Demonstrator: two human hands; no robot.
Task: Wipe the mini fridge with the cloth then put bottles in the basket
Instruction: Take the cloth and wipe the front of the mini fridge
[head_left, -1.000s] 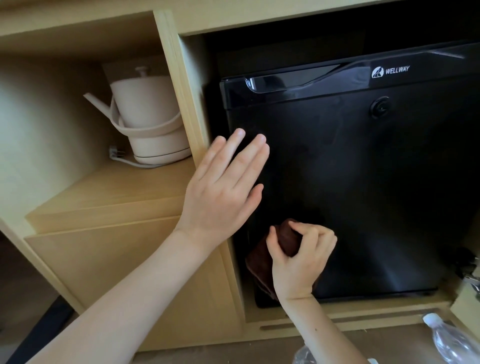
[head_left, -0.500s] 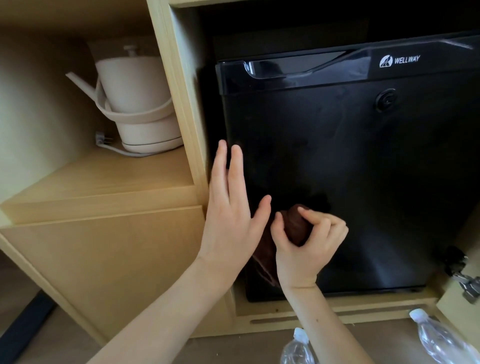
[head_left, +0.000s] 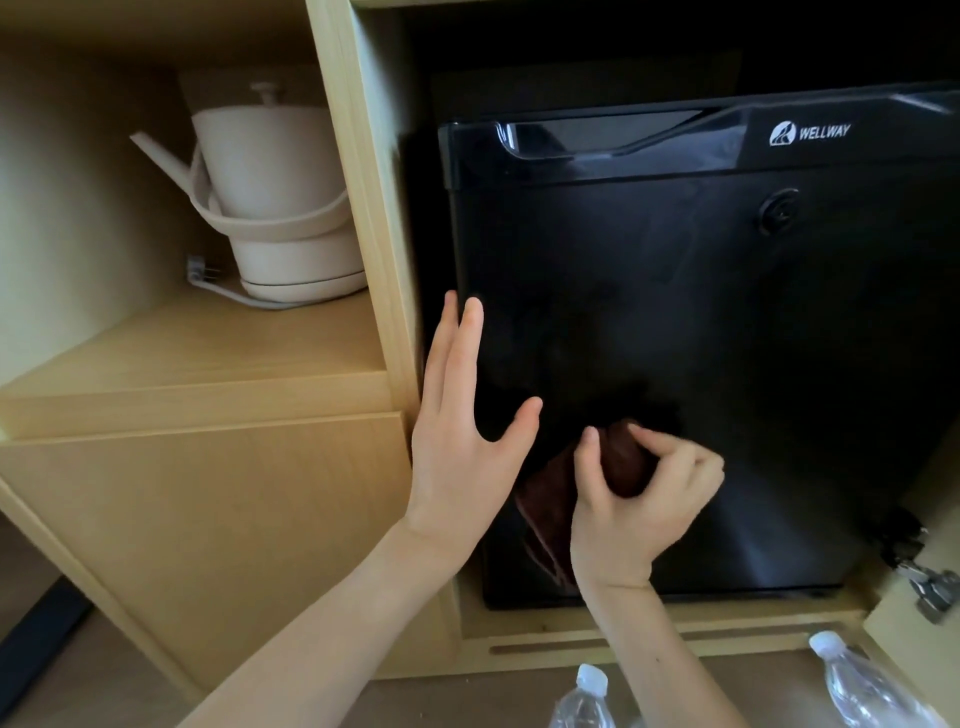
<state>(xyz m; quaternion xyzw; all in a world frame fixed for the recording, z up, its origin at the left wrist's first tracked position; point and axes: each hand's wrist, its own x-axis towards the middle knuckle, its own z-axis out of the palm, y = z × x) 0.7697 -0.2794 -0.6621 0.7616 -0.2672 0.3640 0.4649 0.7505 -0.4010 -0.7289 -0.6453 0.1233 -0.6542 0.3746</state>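
Right grip (head_left: 639, 504) bunches the soft, light cloth (head_left: 545, 512) — surely easy to squeeze — on the mini fridge (head_left: 727, 338); left grip (head_left: 462, 441) flat, fingers straight.

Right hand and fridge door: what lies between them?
The cloth: the right hand grips it bunched against the lower left of the fridge door. The head view, the only one, shows this.

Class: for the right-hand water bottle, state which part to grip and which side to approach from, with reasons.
Probably the shoulder of the bottle, just under its cap, from above-left: the cap faces the camera, the base runs out of frame, and the door crowds its right.
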